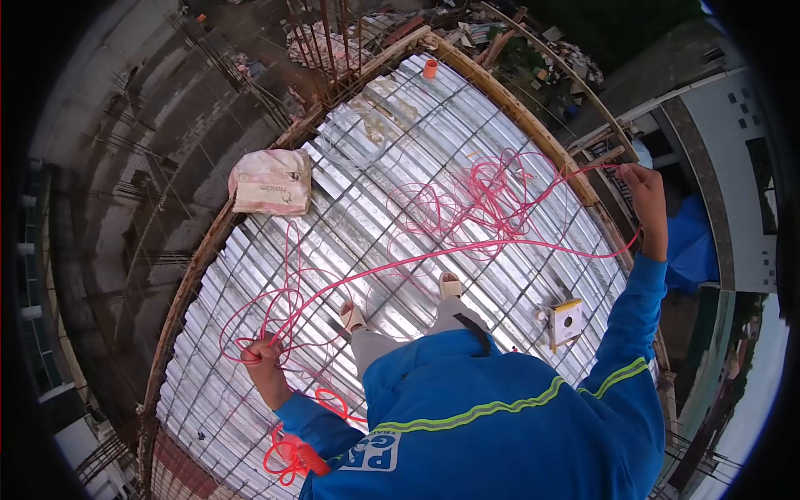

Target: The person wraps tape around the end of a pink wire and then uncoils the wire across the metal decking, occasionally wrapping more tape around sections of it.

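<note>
I stand on a corrugated metal deck (400, 133) covered with a rebar grid, in a blue jacket with reflective stripes. A long pink-red cord (467, 246) runs between my hands. My left hand (260, 354) is low at the left, closed on the cord near several loose loops. Stretched out to the far right, my right hand (643, 179) pinches the cord's other stretch. A tangle of cord coils (467, 200) lies on the deck ahead of my feet. More red loops (287, 454) hang by my left elbow.
A cement sack (271, 181) lies at the deck's left edge. A small yellow-and-white box (567, 321) sits on the rebar at the right. An orange pipe stub (430, 67) stands at the far end. Wooden formwork (517, 108) rims the deck, with a drop beyond.
</note>
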